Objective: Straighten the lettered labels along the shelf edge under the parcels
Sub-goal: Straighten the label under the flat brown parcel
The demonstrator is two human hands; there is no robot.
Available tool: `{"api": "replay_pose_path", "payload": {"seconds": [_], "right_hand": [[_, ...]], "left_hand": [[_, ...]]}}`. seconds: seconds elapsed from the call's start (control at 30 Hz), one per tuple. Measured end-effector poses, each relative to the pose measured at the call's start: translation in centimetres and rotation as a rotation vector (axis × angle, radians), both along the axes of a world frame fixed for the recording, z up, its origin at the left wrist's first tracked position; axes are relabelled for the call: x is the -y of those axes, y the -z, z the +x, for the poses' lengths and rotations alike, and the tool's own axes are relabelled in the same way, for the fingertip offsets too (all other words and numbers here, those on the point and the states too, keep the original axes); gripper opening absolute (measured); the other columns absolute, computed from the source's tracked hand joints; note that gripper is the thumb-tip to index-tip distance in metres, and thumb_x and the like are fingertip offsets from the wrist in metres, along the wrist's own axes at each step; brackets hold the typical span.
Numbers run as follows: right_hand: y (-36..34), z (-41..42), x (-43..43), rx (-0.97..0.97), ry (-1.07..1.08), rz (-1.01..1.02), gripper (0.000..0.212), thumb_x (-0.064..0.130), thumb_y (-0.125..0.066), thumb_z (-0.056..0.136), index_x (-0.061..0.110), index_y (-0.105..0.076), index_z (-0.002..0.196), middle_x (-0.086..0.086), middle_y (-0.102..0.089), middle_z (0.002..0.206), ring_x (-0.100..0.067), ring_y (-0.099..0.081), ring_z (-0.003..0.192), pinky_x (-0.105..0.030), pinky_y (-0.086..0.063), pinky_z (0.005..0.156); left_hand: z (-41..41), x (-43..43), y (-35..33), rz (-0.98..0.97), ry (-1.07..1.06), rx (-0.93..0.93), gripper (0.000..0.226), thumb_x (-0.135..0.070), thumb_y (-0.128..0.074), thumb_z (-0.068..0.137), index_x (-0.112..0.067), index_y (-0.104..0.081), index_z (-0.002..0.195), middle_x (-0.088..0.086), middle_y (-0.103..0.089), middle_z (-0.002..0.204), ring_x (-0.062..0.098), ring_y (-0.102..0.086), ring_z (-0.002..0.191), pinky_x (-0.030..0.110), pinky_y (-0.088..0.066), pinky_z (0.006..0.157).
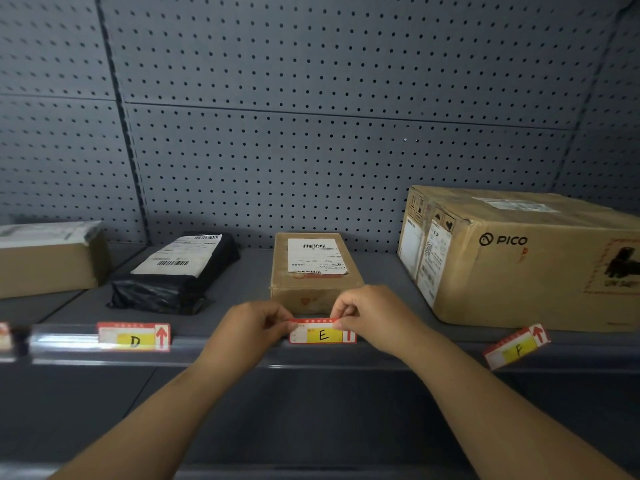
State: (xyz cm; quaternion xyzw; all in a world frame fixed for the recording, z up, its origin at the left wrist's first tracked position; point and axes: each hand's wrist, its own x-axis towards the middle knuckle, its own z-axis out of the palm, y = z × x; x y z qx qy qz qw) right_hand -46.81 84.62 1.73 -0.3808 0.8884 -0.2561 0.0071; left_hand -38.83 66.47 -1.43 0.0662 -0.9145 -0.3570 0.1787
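Note:
Red-and-yellow lettered labels sit along the grey shelf edge [221, 356]. The E label [322, 335] lies level at the middle, under a small cardboard parcel [313, 271]. My left hand [251, 329] pinches its top left corner and my right hand [372, 317] pinches its top right corner. To the left, the D label [134, 337] sits level in its clear strip below a black bagged parcel [176, 273]. On the right the F label [516, 346] tilts, right end up, below the large PICO box [519, 258].
Another cardboard box [48, 259] stands at the far left, with part of one more label [4, 336] at the frame's left border. A grey pegboard wall [311, 116] backs the shelf. A lower shelf lies in shadow beneath my forearms.

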Motion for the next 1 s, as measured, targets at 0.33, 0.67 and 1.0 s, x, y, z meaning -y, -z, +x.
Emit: {"api": "replay_pose_path", "payload": {"seconds": [0.33, 0.67, 1.0], "right_hand": [[0.73, 0.14, 0.47, 0.026, -0.004, 0.034, 0.012, 0.015, -0.067, 0.085, 0.013, -0.071, 0.097, -0.002, -0.072, 0.097, 0.004, -0.053, 0.067, -0.008, -0.04, 0.062], [0.77, -0.11, 0.13, 0.023, 0.016, 0.062, 0.011, 0.018, -0.069, 0.084, 0.016, -0.071, 0.094, 0.0, -0.073, 0.096, 0.004, -0.055, 0.066, -0.009, -0.04, 0.06], [0.95, 0.1, 0.33, -0.002, 0.018, 0.066, 0.012, 0.018, -0.068, 0.085, 0.015, -0.071, 0.096, 0.0, -0.073, 0.099, 0.002, -0.056, 0.071, -0.008, -0.042, 0.063]], "left_hand": [[0.27, 0.14, 0.01, -0.104, 0.016, 0.045, 0.014, -0.025, -0.068, 0.079, -0.032, -0.066, 0.068, -0.005, -0.068, 0.079, 0.007, -0.059, 0.075, 0.024, -0.046, 0.066], [0.37, 0.22, -0.15, -0.137, 0.049, 0.067, 0.023, -0.024, -0.067, 0.08, -0.037, -0.058, 0.064, -0.008, -0.067, 0.078, 0.008, -0.06, 0.075, 0.02, -0.046, 0.065], [0.44, 0.41, -0.09, -0.14, 0.048, 0.042, 0.013, -0.026, -0.068, 0.079, -0.032, -0.063, 0.069, -0.013, -0.062, 0.071, 0.003, -0.058, 0.071, 0.012, -0.041, 0.057]]}}
